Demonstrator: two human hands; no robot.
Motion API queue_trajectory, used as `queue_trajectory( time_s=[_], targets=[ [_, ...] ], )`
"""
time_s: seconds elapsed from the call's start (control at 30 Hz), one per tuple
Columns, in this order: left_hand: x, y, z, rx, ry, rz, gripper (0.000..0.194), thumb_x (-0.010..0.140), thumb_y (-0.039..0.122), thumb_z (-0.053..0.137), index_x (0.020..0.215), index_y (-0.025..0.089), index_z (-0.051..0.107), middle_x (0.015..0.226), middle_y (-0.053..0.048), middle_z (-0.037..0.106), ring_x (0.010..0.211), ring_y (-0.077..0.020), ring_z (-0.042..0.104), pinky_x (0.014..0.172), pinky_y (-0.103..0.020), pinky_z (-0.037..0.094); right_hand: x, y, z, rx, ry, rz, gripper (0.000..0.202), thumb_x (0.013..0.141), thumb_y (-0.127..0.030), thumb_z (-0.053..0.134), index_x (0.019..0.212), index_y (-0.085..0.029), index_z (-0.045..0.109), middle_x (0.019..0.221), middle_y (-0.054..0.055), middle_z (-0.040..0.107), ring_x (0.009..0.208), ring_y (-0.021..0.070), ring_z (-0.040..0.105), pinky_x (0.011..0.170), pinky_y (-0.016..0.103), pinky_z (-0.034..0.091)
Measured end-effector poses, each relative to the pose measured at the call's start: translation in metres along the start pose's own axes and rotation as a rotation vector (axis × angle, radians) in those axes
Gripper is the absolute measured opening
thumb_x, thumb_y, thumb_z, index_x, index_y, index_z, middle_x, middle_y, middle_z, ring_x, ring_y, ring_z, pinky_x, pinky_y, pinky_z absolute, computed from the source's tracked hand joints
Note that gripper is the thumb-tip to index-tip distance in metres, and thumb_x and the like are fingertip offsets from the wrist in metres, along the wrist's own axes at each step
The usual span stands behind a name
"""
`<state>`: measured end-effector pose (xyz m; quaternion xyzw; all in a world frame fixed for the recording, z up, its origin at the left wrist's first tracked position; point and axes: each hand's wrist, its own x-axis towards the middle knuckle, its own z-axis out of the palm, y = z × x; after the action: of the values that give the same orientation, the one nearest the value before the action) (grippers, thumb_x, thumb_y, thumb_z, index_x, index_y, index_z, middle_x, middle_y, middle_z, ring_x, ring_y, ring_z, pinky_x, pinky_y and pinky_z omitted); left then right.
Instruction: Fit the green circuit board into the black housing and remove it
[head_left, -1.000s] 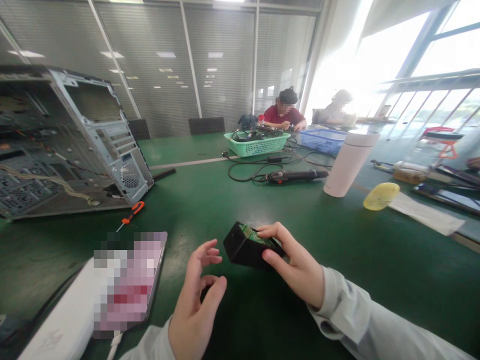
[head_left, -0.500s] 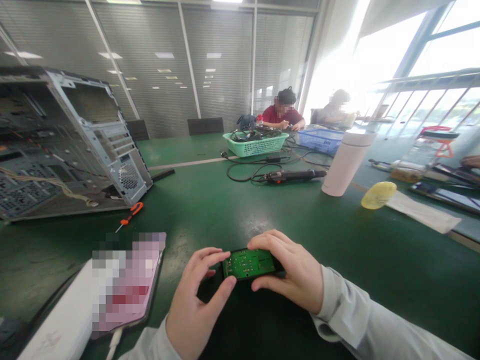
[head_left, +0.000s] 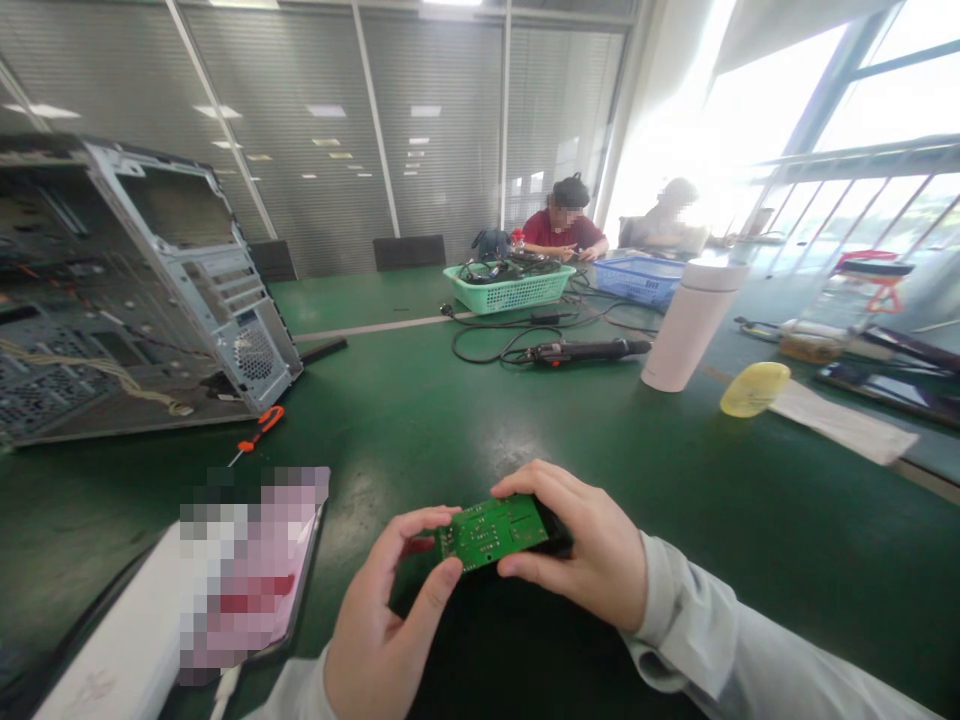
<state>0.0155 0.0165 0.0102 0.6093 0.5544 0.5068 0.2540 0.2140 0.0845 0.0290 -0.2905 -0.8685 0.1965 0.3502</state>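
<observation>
A green circuit board (head_left: pixel 491 532) with small solder points is held between my two hands, low in the middle of the view. My left hand (head_left: pixel 409 590) pinches its left end between thumb and fingers. Around the right end, my right hand (head_left: pixel 574 545) grips a black housing (head_left: pixel 556 530), its fingers along the far edge and its thumb at the near edge. The board sits tilted, its left end out past the housing. How far the two parts overlap is hidden.
An open computer case (head_left: pixel 247 340) stands at the left, an orange-handled screwdriver (head_left: pixel 262 428) beside it. Phone (head_left: pixel 277 560) and white box (head_left: pixel 142 620) lie near left. Beyond are a power screwdriver (head_left: pixel 585 351), pink bottle (head_left: pixel 694 325), green basket (head_left: pixel 510 293) and two people.
The green board has shifted left and tilted, with more black housing showing at its right end. My left hand has moved slightly left and now grips the board's end.
</observation>
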Motion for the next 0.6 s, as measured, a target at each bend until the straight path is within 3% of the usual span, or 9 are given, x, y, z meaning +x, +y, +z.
queue_trajectory(
  time_s=[0.2, 0.33, 0.47, 0.6],
  targets=[
    [0.001, 0.001, -0.002, 0.237, -0.046, 0.237, 0.044, 0.075, 0.028, 0.069, 0.119, 0.025, 0.059, 0.101, -0.005, 0.068, 0.089, -0.0226, 0.064, 0.077, -0.035, 0.053, -0.001, -0.001, 0.0, -0.041, 0.047, -0.114, 0.04, 0.08, -0.045, 0.065, 0.109, -0.021, 0.053, 0.1, 0.004, 0.06, 0.092, 0.0154, 0.054, 0.08, 0.029, 0.045],
    [-0.001, 0.005, -0.002, 0.241, -0.063, 0.23, 0.036, 0.077, 0.025, 0.068, 0.112, 0.027, 0.064, 0.088, -0.002, 0.065, 0.082, -0.0207, 0.064, 0.075, -0.033, 0.053, -0.001, -0.002, -0.002, -0.018, 0.031, -0.124, 0.05, 0.077, -0.047, 0.068, 0.116, -0.021, 0.05, 0.1, 0.003, 0.061, 0.092, 0.0149, 0.055, 0.08, 0.028, 0.046],
    [-0.001, 0.004, 0.0, 0.034, -0.029, 0.041, 0.03, 0.076, 0.031, 0.068, 0.106, 0.026, 0.067, 0.097, -0.004, 0.069, 0.092, -0.0233, 0.064, 0.081, -0.033, 0.051, -0.002, 0.004, -0.008, -0.003, -0.004, -0.01, 0.078, 0.069, -0.06, 0.068, 0.132, -0.023, 0.041, 0.104, 0.005, 0.061, 0.094, 0.0169, 0.057, 0.081, 0.029, 0.047],
    [0.004, -0.002, 0.003, -0.374, 0.111, -0.374, 0.041, 0.075, 0.05, 0.066, 0.103, 0.021, 0.069, 0.102, -0.006, 0.074, 0.099, -0.027, 0.065, 0.085, -0.034, 0.05, -0.001, 0.015, -0.014, 0.023, -0.032, 0.08, 0.082, 0.068, -0.065, 0.064, 0.133, -0.023, 0.04, 0.102, 0.006, 0.06, 0.092, 0.0182, 0.058, 0.082, 0.033, 0.048]
  ],
)
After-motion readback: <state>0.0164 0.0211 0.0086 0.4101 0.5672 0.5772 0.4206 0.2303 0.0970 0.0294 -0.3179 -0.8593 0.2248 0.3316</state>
